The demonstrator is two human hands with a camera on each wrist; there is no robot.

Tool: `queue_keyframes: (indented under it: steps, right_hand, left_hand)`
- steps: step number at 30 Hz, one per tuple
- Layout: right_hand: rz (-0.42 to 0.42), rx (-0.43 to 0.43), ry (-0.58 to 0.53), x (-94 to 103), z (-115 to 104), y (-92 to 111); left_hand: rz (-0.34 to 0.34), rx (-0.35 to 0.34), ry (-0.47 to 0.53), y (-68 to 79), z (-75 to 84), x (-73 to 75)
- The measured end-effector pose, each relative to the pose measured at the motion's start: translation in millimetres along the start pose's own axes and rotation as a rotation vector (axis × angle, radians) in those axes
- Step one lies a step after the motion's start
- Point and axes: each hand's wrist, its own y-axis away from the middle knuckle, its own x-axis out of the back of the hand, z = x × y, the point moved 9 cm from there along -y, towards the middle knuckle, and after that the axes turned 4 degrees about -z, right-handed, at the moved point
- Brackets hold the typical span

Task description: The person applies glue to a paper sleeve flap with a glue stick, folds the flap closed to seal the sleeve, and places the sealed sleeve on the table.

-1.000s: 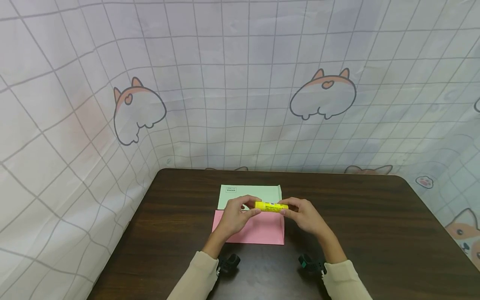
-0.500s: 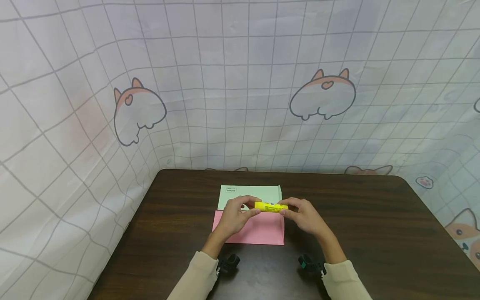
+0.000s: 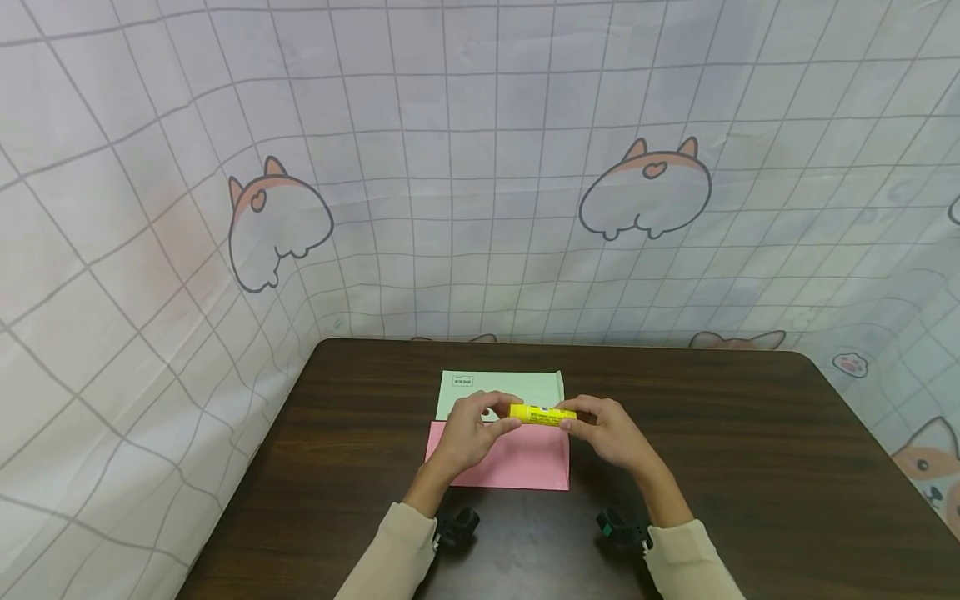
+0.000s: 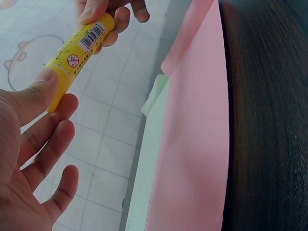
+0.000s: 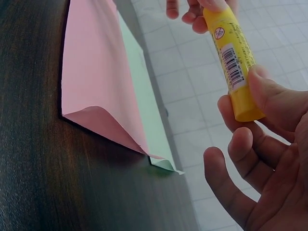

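Both hands hold a yellow glue stick [image 3: 542, 414] level above the envelopes. My left hand [image 3: 470, 432] pinches its capped end between thumb and fingers, the other fingers loosely bent. On the opposite end, my right hand [image 3: 609, 429] pinches with thumb and fingertips, near the barcode seen in the right wrist view. The cap is on. Beneath the hands a pink envelope [image 3: 517, 462] lies on the table, its right-hand flap slightly raised in the right wrist view. A pale green envelope [image 3: 502, 387] with a small printed box lies just behind it, partly overlapped by the pink one.
The dark wood table [image 3: 720, 467] extends to both sides of the envelopes. Behind it and at the sides hangs a white gridded curtain [image 3: 480, 208] with cartoon corgis. Black wrist cameras [image 3: 459, 527] sit below both hands.
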Motion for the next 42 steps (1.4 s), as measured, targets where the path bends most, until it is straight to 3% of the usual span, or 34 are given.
queue_keyframes:
  steps: [42]
  right_hand:
    - [-0.022,0.016,-0.023,-0.3,-2.8,-0.3]
  left_hand:
    - [0.0,-0.05,-0.044,1.5,4.5,4.1]
